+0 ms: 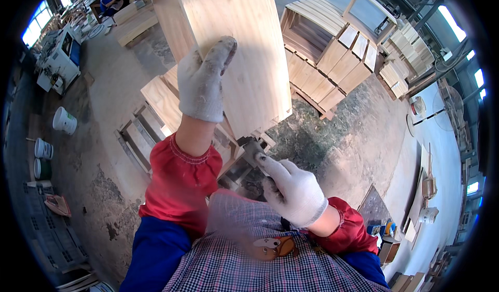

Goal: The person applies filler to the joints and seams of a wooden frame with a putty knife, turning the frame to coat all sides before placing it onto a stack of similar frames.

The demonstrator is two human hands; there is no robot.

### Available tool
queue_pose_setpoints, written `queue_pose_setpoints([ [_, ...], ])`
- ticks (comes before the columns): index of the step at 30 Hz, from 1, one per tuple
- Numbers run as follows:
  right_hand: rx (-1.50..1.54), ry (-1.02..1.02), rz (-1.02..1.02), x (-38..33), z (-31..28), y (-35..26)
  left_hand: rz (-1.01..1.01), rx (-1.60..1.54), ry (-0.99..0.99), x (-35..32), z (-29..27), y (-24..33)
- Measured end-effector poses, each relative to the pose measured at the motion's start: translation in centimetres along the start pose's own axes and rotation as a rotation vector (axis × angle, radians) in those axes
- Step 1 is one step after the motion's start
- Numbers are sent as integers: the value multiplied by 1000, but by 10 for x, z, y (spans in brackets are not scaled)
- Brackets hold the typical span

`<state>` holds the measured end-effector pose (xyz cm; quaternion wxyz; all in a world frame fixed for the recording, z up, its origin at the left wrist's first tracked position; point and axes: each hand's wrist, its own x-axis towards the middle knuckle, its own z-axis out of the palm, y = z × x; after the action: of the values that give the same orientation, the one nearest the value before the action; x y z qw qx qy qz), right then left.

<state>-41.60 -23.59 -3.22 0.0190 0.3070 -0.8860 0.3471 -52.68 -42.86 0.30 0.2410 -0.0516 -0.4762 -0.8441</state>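
My right fingers (274, 168) clamp the tool (253, 148) against the box's (247, 66) near corner, just ahead, while my left fingers (223, 52), their grip unclear, straddle its edge, likely steadying it.

A white machine (61, 66) stands on the left — beyond it, toward the back, a person (109, 2) in blue. Bright windows (39, 22) lie at the upper left. A white bucket (64, 120) stands nearer, two smaller tubs (43, 149) beside the left edge — and another pail (418, 106) at right.
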Motion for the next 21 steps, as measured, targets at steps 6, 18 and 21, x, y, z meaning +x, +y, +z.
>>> queue_pose_setpoints([
  [6,67,67,-35,4,-4,6,4,-10,0,3,-1,-3],
  [18,72,42,-16,6,-3,12,-3,11,63,5,0,-1],
  [21,58,-17,22,6,-15,6,30,13,64,4,0,1],
])
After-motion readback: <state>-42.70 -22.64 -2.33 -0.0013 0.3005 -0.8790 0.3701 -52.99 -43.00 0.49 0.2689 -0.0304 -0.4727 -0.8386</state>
